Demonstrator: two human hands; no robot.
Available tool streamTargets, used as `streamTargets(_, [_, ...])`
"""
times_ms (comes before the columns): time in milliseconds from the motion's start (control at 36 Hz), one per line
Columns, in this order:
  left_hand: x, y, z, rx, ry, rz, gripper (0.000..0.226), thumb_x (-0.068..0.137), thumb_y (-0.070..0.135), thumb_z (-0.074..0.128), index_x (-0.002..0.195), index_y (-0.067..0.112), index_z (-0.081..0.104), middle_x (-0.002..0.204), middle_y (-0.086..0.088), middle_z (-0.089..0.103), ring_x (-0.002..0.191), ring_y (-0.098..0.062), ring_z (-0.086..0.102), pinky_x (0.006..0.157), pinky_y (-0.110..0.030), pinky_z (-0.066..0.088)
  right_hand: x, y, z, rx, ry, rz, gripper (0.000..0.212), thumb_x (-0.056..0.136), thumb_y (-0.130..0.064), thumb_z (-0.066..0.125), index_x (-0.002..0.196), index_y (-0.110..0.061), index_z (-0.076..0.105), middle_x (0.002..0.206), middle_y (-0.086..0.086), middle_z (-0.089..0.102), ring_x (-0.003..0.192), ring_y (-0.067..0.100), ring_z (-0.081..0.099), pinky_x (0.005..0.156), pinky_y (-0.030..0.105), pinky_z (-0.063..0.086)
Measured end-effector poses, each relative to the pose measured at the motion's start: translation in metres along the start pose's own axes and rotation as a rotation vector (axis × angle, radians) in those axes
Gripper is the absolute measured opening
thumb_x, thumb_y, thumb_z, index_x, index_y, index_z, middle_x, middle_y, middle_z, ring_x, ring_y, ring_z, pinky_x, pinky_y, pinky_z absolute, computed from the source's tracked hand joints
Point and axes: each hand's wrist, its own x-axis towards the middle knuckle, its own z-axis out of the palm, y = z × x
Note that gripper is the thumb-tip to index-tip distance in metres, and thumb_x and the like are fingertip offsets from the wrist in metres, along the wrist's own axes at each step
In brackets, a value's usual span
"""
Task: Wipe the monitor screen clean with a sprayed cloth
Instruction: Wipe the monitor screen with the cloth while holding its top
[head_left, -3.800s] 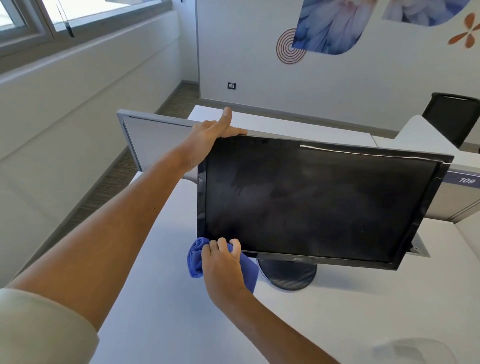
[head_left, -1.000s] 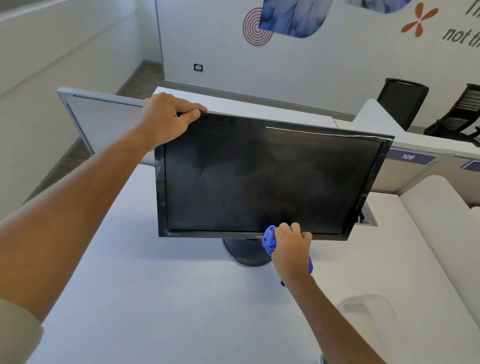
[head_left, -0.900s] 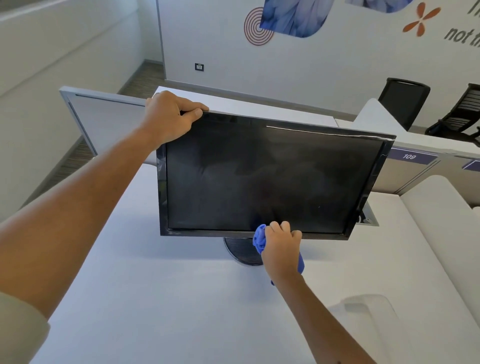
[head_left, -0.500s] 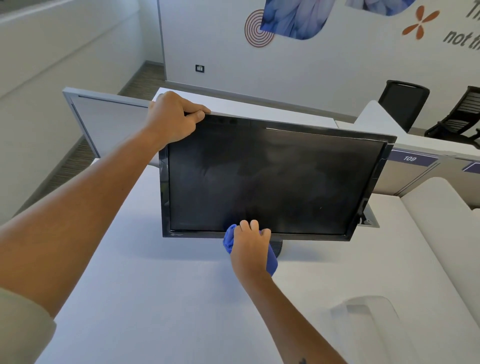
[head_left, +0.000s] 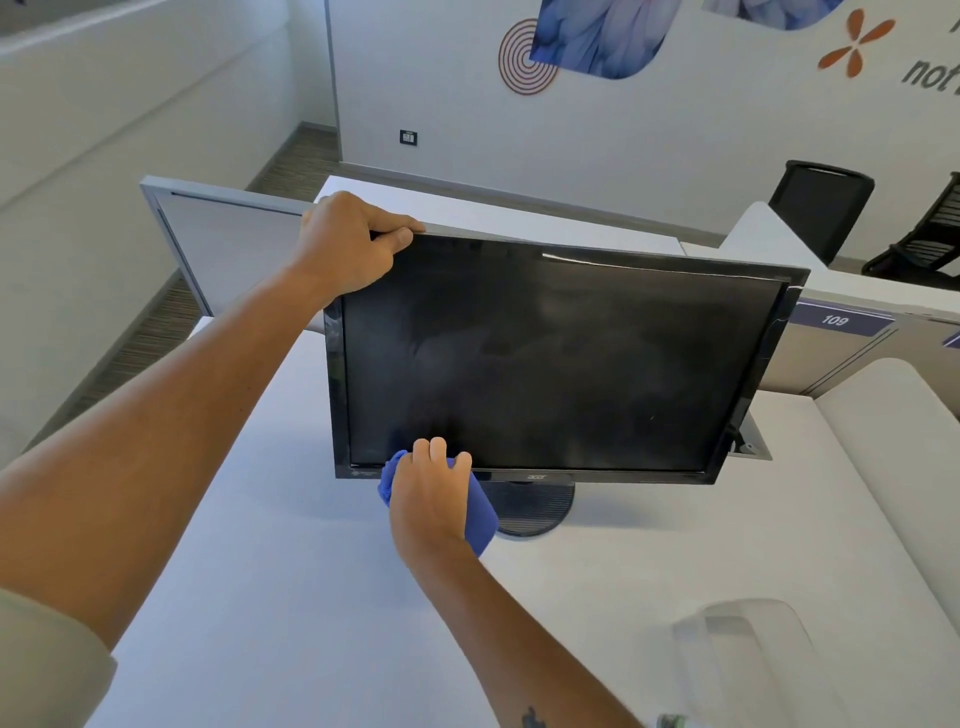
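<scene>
At seven o'clock on the screen (head_left: 561, 358), your right hand (head_left: 428, 501) clamps the cloth (head_left: 480, 514); press softly while your left hand (head_left: 348, 244) grips the top.

an office: numbered desk partition (head_left: 836, 332), mesh chairs (head_left: 821, 208).

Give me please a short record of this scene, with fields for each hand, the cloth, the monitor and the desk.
left hand: grips the monitor's top left corner
right hand: presses the cloth on the screen's lower left edge
cloth: blue, bunched under the right hand
monitor: black, off, hazy smears on the screen, round base
desk: white; a clear plastic object at its near right
</scene>
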Motion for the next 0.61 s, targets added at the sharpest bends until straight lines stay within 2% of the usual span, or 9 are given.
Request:
streamTargets(111, [0.000,0.000,0.001,-0.004,-0.006,0.025,0.026,0.107,0.025,0.069,0.129,0.025,0.081,0.126,-0.002,0.081,0.123,-0.025,0.069,0.114,-0.052,0.053,-0.006,0.011,0.000,0.010,0.020,0.006,0.008,0.092,-0.011,0.062,0.095,-0.017,0.057,0.096,-0.002,0.045,0.097,0.019,0.044,0.079,0.033,0.026])
streamTargets(194, [-0.001,0.001,0.000,-0.012,-0.017,0.033,0.026,0.107,0.025,0.068,0.130,0.024,0.081,0.127,-0.002,0.081,0.124,-0.024,0.068,0.115,-0.053,0.052,-0.011,0.022,-0.010,-0.028,0.014,-0.026,0.013,0.090,-0.014,0.067,0.100,-0.017,0.060,0.097,0.001,0.044,0.101,0.020,0.047,0.080,0.036,0.028])
streamTargets(361, [-0.004,-0.001,-0.004,-0.006,-0.036,0.047,0.027,0.108,0.024,0.067,0.132,0.022,0.080,0.129,-0.003,0.080,0.126,-0.027,0.067,0.115,-0.053,0.051,-0.021,0.064,-0.016,-0.051,0.001,0.037,0.024,0.087,-0.016,0.072,0.107,-0.020,0.059,0.105,0.000,0.050,0.106,0.022,0.049,0.080,0.035,0.029])
streamTargets(500, [-0.001,0.001,-0.002,0.004,-0.034,0.059,0.027,0.108,0.025,0.067,0.131,0.023,0.080,0.129,-0.002,0.080,0.127,-0.027,0.066,0.116,-0.054,0.050,-0.030,0.116,-0.012,-0.055,0.074,0.125,0.025,0.083,-0.015,0.071,0.104,-0.024,0.060,0.101,-0.002,0.050,0.102,0.024,0.050,0.076,0.038,0.029])
streamTargets(611, [0.000,0.004,0.000,0.004,-0.026,0.074,0.026,0.107,0.025,0.068,0.130,0.024,0.081,0.128,-0.002,0.080,0.127,-0.025,0.067,0.116,-0.055,0.049,-0.040,0.164,-0.010,-0.110,0.140,0.186,0.029,0.071,-0.013,0.082,0.095,-0.022,0.067,0.093,0.001,0.057,0.093,0.028,0.056,0.071,0.040,0.035])
